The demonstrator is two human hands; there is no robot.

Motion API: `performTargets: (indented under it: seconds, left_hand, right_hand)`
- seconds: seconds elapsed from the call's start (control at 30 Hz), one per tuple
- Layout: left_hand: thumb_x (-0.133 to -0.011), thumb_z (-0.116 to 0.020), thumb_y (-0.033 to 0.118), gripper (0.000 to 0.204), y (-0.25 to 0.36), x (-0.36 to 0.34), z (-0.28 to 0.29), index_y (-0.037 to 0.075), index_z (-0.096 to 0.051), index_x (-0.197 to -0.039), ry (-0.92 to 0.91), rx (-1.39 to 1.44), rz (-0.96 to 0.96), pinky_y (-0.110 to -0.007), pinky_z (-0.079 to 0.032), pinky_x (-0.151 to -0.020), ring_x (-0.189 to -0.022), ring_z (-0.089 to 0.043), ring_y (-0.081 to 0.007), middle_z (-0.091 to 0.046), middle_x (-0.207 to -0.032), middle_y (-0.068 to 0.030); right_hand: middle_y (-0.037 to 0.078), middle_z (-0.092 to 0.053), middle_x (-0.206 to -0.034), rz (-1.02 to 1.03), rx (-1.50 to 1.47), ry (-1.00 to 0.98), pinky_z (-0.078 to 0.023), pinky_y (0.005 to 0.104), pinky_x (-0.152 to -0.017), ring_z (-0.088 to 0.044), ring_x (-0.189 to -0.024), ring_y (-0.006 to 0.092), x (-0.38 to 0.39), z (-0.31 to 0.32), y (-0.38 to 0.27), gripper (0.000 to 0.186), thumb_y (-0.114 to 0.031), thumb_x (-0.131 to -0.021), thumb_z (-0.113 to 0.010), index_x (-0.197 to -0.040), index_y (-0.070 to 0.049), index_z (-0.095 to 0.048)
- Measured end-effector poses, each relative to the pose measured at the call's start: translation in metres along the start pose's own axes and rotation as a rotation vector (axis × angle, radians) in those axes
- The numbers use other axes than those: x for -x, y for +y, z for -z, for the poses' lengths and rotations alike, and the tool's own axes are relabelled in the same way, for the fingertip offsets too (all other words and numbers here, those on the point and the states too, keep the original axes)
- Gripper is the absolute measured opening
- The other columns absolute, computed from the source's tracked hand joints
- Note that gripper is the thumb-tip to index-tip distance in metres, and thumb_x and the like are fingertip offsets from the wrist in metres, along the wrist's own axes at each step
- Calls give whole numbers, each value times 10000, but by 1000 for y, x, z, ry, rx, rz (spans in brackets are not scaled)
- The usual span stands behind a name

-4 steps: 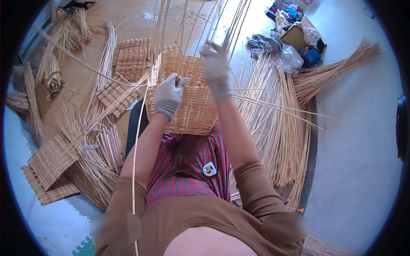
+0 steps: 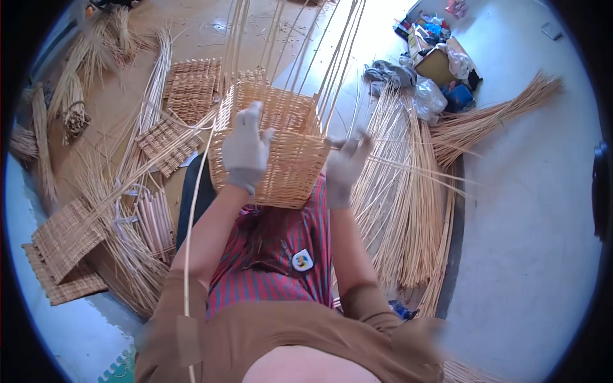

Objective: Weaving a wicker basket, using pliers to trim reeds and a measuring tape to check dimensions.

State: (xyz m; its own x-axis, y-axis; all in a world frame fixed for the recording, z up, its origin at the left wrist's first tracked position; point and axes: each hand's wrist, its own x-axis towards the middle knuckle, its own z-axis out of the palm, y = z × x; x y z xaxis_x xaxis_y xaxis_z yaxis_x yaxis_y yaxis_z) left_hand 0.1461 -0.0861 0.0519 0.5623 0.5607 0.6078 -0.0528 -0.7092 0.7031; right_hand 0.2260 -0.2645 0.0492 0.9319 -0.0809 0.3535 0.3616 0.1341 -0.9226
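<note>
A half-woven wicker basket rests on my lap, its long upright stakes rising from the far side. My left hand, in a pale work glove, lies against the near wall at the left, fingers stretched upward and thumb apart. At the basket's right corner is my gloved right hand, its fingers bent and partly smeared by motion; what they hold cannot be made out. Loose wicker strands run out to the right past this hand. Another long strand hangs from the left corner across my left arm.
Finished woven panels lie beyond the basket, with more panels at the left. Bundles of wicker rods spread along the right. A box of odds and ends and a clear plastic bag stand at the far right.
My right hand has come down from among the upright stakes to the basket's right corner. My left hand has moved slightly left, its fingers now stretched upward.
</note>
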Motion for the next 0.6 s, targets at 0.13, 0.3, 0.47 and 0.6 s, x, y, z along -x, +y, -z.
performTargets:
  seconds: [0.13, 0.3, 0.47, 0.6]
  left_hand:
    - [-932, -583, 138, 632, 38, 29, -26, 347, -464, -1517, -539, -343, -256, -411, -573, -679, -767, -703, -271, -589, -1197, -139]
    - [-956, -502, 72, 641, 52, 24, -51, 380, -459, -1516, -641, -528, -231, -400, -569, -580, -683, -704, -269, -586, -1094, -142]
    - [-946, -524, 71, 633, 34, 29, -56, 386, -480, -1494, -551, -452, -312, -426, -582, -584, -656, -686, -282, -577, -1135, -133]
    - [-925, -574, 78, 675, 19, 33, -45, 417, -474, -1500, -496, -375, -411, -432, -589, -626, -688, -690, -300, -548, -1299, -138]
  right_hand:
    - [87, -668, -964, 331, 555, -88, -546, 337, -814, -676, -904, 183, -14, 12, -26, 167, -133, -1031, -589, -1173, -46, -601]
    - [65, -618, -904, 3, 352, -162, -549, 382, -855, -642, -845, 219, -103, 13, -21, 305, -250, -1014, -626, -1255, -71, -579]
    - [-24, -461, -718, -56, -147, 53, -600, 411, -814, -491, -653, 90, -78, 64, -8, 238, -236, -1117, -451, -1310, -125, -534]
    - [-23, -458, -699, -31, -114, 17, -600, 369, -719, -490, -630, 91, -57, 68, -19, 267, -225, -1125, -419, -1305, -86, -559]
